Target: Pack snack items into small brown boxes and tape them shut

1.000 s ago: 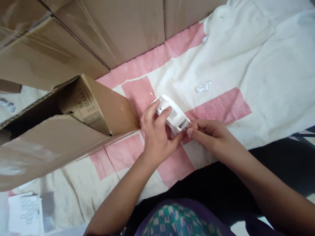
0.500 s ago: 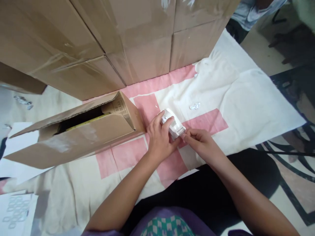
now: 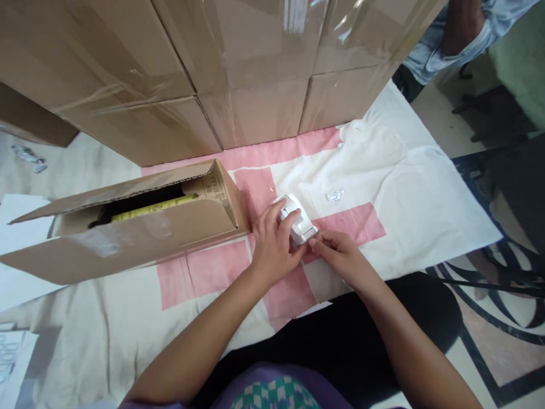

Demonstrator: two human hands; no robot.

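A white tape dispenser [image 3: 298, 222] is held by my left hand [image 3: 273, 241], whose fingers curl over its far side with the thumb beneath its cutting end. At that end, my right hand [image 3: 337, 248] pinches with thumb and forefinger. What it pinches is too thin to make out clearly; it may be the clear tape end. Left of my hands stands a long cardboard box [image 3: 170, 227] with its top flaps raised. Inside the box, the edge of a yellow item [image 3: 155, 207] shows.
Large taped cartons [image 3: 259, 79] stand along the far side. Crumpled clear scraps [image 3: 335, 195] lie on the pink-and-white cloth [image 3: 409, 187]. Printed sheets [image 3: 15, 363] lie at lower left. A person's arm [image 3: 464, 28] shows at upper right.
The view has shifted slightly. My left hand keeps its hold on the tape dispenser, and my right hand stays pinched at its cutting end.
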